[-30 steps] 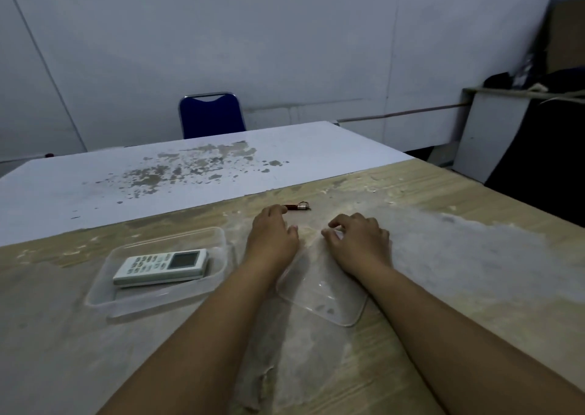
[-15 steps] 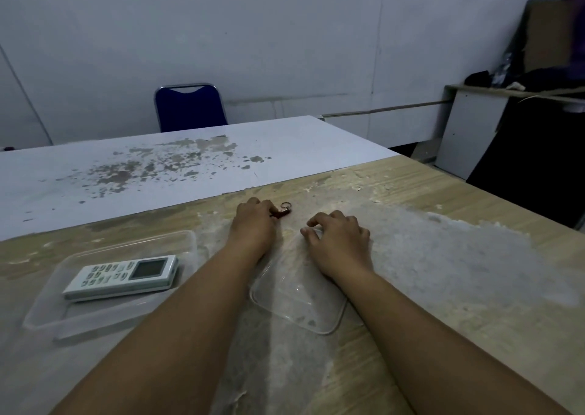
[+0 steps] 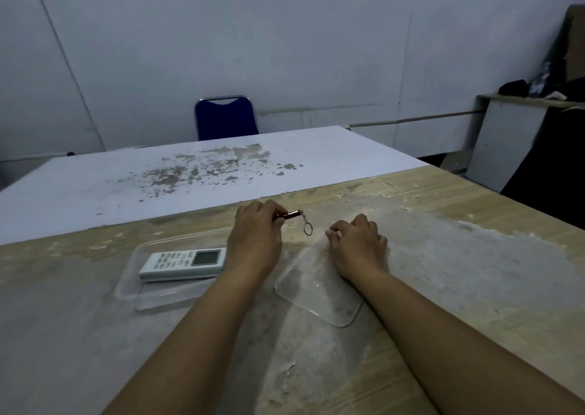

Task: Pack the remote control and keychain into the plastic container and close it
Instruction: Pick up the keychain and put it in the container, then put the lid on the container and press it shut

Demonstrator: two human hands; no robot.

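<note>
A white remote control (image 3: 185,263) lies inside the clear plastic container (image 3: 133,283) on the wooden table, left of centre. My left hand (image 3: 254,240) is raised just right of the container and pinches a small brown keychain (image 3: 292,215), whose chain and ring (image 3: 307,229) dangle in the air. The clear lid (image 3: 319,294) lies flat on the table to the right. My right hand (image 3: 357,245) rests with curled fingers on the lid's far end.
A white table (image 3: 190,174) with flaked, stained paint adjoins the far edge of the wooden one. A blue chair (image 3: 225,118) stands behind it at the wall. A white cabinet (image 3: 506,142) with dark items stands at the right.
My left hand closed on the keychain and lifted it off the table, so the ring now hangs free. My right hand stayed on the lid.
</note>
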